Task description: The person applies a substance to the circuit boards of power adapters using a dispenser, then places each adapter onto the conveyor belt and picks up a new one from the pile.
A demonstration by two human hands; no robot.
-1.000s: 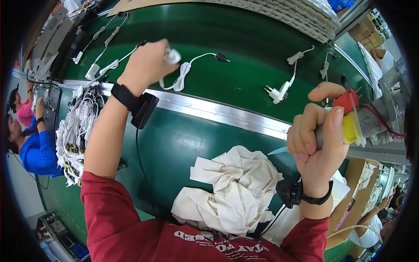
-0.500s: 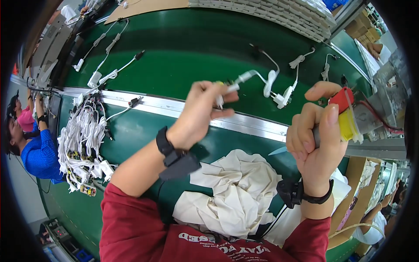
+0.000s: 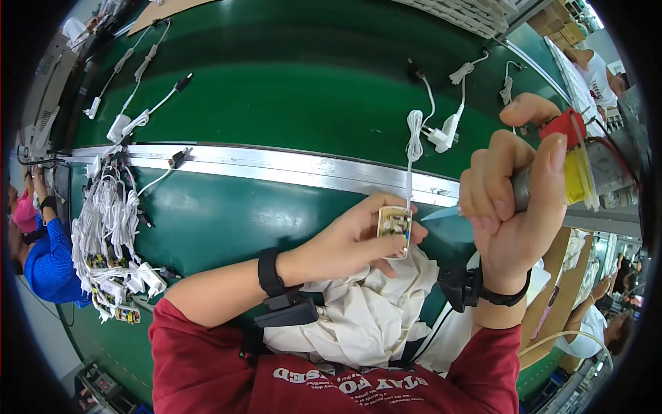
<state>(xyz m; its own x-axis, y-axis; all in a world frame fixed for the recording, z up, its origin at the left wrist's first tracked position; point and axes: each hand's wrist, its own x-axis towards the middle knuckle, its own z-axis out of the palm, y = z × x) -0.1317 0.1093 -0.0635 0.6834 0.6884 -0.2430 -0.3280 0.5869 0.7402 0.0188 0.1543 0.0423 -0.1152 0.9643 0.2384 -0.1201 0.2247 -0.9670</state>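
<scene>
Looking down from my head camera, my left hand (image 3: 358, 241) sits near the middle of the view, fingers curled around a small open charger unit (image 3: 394, 226) with its circuit board facing up; its white cable (image 3: 414, 138) runs up toward twelve o'clock over the green conveyor belt (image 3: 289, 90). At three o'clock my right hand (image 3: 510, 207) is fisted tight around a yellow-and-red tool (image 3: 576, 165), whose pale tip points at the unit. A crumpled white cloth (image 3: 365, 317) lies at six o'clock, and a heap of white chargers (image 3: 110, 241) at nine o'clock.
</scene>
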